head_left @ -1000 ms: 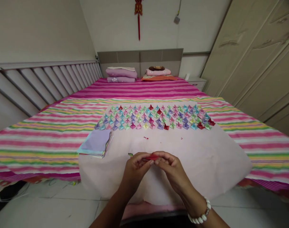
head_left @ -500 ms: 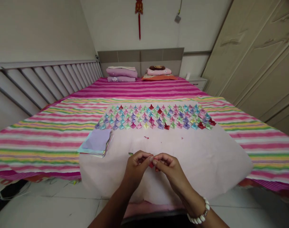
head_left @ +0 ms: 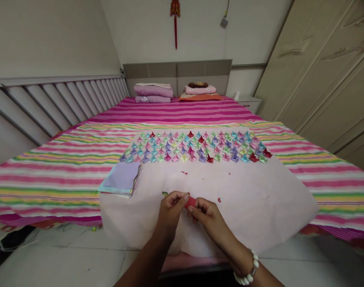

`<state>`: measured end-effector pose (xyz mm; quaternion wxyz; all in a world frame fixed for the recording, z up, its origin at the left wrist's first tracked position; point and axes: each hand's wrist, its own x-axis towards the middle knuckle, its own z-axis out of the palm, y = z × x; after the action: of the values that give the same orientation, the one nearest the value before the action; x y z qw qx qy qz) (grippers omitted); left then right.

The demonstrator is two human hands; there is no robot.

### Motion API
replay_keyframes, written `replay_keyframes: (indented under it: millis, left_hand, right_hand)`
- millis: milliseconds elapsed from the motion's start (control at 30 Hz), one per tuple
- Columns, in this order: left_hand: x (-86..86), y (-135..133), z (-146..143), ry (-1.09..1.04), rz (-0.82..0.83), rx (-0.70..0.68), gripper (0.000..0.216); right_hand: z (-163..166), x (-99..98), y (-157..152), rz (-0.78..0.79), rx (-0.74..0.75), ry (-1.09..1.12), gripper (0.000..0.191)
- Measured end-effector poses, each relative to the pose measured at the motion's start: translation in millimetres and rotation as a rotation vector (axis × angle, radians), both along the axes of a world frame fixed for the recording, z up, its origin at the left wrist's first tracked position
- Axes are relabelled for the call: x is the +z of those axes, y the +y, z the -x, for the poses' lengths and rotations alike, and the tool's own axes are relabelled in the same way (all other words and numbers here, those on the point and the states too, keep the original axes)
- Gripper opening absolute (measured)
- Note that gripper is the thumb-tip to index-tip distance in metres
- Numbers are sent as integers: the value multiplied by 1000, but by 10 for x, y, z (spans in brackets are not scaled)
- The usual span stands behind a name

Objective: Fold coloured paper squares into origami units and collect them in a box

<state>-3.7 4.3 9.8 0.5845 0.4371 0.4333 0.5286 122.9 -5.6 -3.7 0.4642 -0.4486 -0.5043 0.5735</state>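
Note:
A small piece of folded red paper [head_left: 190, 202] is pinched between my two hands, just above the pale pink sheet. My left hand [head_left: 173, 207] grips its left side between thumb and fingers. On its right side, my right hand [head_left: 205, 213] is closed on the paper too, the fingers partly hiding it. A red scrap [head_left: 219, 200] lies on the sheet just beyond my right hand, and another red scrap [head_left: 184, 173] lies farther off. A small dark green thing [head_left: 164, 193] is beside my left fingertips.
Several rows of colourful folded paper pieces [head_left: 190, 151] stretch across the far part of the pale pink sheet [head_left: 259, 203]. A stack of square paper [head_left: 122, 176] lies at the left. Beneath is a striped bedspread [head_left: 50, 175]. Folded bedding [head_left: 153, 91] sits by the headboard.
The red paper shows more between my hands, and my right hand has shifted slightly down and left. A red scrap now shows on the sheet beyond my right hand, where it was not visible before.

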Motion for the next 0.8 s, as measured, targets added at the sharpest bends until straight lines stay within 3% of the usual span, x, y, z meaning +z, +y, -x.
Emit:
replay_keyframes:
  millis: [233, 333, 500, 800]
  left_hand:
    - [-47, 26, 33, 31, 34, 24, 20]
    - [-40, 29, 54, 65, 41, 21, 18]
    - [16, 27, 76, 109, 27, -33, 19]
    - [-38, -15, 146, -8, -37, -120, 30]
  right_hand:
    - [-35, -78, -1, 19, 39, 23, 35]
    - [-70, -40, 6, 57, 93, 127, 27]
    - [-136, 35, 35, 74, -39, 282, 39]
    - [-162, 51, 27, 15, -96, 285, 25]
